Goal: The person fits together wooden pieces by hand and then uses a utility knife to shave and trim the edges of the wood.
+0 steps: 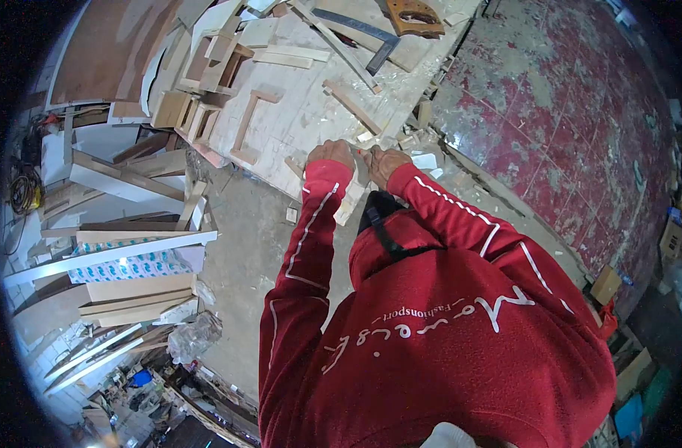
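Both hands are together at the near edge of a wooden workbench [300, 93]. My left hand [331, 153] is closed, knuckles up. The end of a short wooden piece [295, 166] shows just left of it; whether the fingers grip that piece is hidden. Close beside it, my right hand [387, 164] is closed with fingers bent toward the left hand, and what they hold is too small to make out. Ahead of the hands lies a wooden strip [352, 107]. A three-sided wooden frame piece [244, 128] rests farther left on the bench.
Toward the back are a dark carpenter's square [363, 30], a handsaw's wooden handle [415, 18] and a long thin batten [333, 45]. Small box-like wooden frames [220, 61] stand at the bench's left. Stacked boards [132, 243] lie at left; stained red floor [550, 127] spreads right.
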`<state>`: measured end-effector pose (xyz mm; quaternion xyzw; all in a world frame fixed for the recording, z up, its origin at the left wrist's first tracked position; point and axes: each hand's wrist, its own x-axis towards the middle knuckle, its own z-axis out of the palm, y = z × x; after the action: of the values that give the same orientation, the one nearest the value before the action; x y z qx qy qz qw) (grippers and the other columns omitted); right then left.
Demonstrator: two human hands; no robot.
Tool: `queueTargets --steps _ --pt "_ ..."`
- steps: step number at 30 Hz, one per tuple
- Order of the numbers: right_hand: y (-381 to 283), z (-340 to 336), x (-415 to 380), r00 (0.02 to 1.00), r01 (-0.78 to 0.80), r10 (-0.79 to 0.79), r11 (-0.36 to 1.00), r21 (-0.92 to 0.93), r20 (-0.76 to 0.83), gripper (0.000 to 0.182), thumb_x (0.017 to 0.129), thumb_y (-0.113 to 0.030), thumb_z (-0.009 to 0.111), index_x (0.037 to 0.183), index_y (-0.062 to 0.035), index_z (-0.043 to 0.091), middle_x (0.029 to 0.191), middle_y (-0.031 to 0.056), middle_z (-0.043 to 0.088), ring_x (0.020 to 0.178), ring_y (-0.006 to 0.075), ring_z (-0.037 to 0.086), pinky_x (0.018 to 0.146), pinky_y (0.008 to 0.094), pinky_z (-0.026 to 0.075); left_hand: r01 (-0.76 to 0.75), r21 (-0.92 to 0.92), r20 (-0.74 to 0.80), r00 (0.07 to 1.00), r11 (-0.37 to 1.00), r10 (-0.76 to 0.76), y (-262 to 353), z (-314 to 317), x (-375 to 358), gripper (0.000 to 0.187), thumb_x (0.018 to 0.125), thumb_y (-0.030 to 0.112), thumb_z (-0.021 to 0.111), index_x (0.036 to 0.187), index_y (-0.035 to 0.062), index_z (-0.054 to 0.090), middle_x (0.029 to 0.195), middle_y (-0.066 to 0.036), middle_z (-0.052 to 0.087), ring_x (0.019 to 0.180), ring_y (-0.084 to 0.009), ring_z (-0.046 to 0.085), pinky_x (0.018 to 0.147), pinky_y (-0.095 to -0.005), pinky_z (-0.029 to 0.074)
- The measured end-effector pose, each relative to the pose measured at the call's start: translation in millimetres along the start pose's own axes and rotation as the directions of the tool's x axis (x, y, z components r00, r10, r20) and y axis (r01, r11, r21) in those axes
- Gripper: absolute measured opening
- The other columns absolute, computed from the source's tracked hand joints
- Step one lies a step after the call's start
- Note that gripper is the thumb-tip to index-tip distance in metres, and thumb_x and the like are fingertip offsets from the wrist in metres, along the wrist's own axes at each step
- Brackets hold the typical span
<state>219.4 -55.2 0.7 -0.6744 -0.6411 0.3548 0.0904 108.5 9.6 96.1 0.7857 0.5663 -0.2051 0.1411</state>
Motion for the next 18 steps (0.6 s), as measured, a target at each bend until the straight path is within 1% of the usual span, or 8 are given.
queueTargets --steps 3,4,7,10,12,13,15,18 --pt "-11 -15 -6 1.0 0.0 0.0 1.0 0.017 0.023 0.053 0.091 -0.043 0.028 0.096 0.0032 0.053 0.074 0.0234 0.061 0.071 0.0352 0.062 0.069 0.0444 0.048 -0.005 0.009 -0.036 0.999 1.0 0.005 0 3 -1 0.022 0.075 0.016 0.053 0.089 0.002 0.064 0.096 -0.022 0.061 0.089 -0.0345 0.061 0.079 -0.0407 0.048" --pt "-9 -14 -4 0.997 -0.051 0.05 0.998 0.025 0.052 0.055 0.091 -0.044 0.027 0.096 0.0033 0.054 0.076 0.025 0.061 0.074 0.036 0.062 0.071 0.0446 0.048 -0.009 0.006 -0.054 0.998 1.0 0.009 1 4 -1 0.022 0.075 0.016 0.054 0.088 0.0019 0.065 0.096 -0.022 0.061 0.09 -0.0346 0.061 0.079 -0.0406 0.048" --pt "-6 -15 -7 0.985 -0.142 0.136 0.989 0.051 0.105 0.056 0.091 -0.045 0.026 0.096 0.0032 0.055 0.08 0.0272 0.06 0.078 0.0379 0.061 0.073 0.0451 0.047 -0.007 0.05 0.03 1.0 0.999 0.005 6 0 -1 0.022 0.075 0.015 0.054 0.089 0.0022 0.064 0.097 -0.022 0.061 0.09 -0.0345 0.061 0.08 -0.0404 0.048" --pt "-2 -9 -1 0.984 -0.176 0.171 0.98 0.096 0.056 0.055 0.09 -0.044 0.028 0.097 0.003 0.056 0.081 0.0275 0.06 0.077 0.0414 0.06 0.076 0.0459 0.047 0.01 0.065 -0.005 1.0 0.998 -0.01 2 2 1 0.023 0.076 0.016 0.053 0.092 0.0043 0.065 0.094 -0.019 0.063 0.09 -0.0332 0.061 0.078 -0.0395 0.048" --pt "5 0 -2 0.996 -0.085 0.084 0.988 0.127 0.014 0.053 0.09 -0.044 0.029 0.093 0.0027 0.056 0.078 0.0248 0.062 0.073 0.0413 0.06 0.074 0.0462 0.047 0.014 0.06 -0.003 1.0 0.998 -0.014 1 2 4 0.023 0.076 0.016 0.053 0.092 0.0042 0.065 0.094 -0.019 0.063 0.09 -0.0332 0.061 0.078 -0.0395 0.048" --pt "11 11 -3 0.996 -0.092 0.09 0.988 0.128 0.02 0.053 0.09 -0.044 0.029 0.093 0.0027 0.056 0.078 0.0248 0.062 0.073 0.0413 0.06 0.074 0.0462 0.047 0.023 0.05 0.004 1.0 0.998 -0.023 1 3 2 0.023 0.076 0.016 0.053 0.092 0.0041 0.065 0.094 -0.019 0.063 0.09 -0.0332 0.061 0.078 -0.0396 0.048" --pt "16 24 -1 0.988 0.134 -0.137 0.99 -0.051 -0.076 0.038 0.09 -0.033 0.032 0.096 -0.002 0.054 0.07 0.0225 0.061 0.068 0.0371 0.061 0.062 0.0445 0.048 0.013 0.053 -0.001 1.0 0.999 -0.013 1 4 -1 0.023 0.076 0.016 0.053 0.092 0.0042 0.065 0.094 -0.019 0.063 0.089 -0.0332 0.061 0.078 -0.0397 0.048" --pt "14 25 3 0.994 0.083 -0.093 0.984 -0.155 -0.055 0.034 0.089 -0.03 0.036 0.097 -0.0022 0.054 0.069 0.0212 0.06 0.067 0.0367 0.061 0.057 0.0441 0.048 0.008 0.044 0.01 1.0 0.999 -0.008 2 2 2 0.023 0.076 0.016 0.053 0.091 0.0032 0.065 0.095 -0.02 0.062 0.09 -0.0337 0.061 0.079 -0.0398 0.048"
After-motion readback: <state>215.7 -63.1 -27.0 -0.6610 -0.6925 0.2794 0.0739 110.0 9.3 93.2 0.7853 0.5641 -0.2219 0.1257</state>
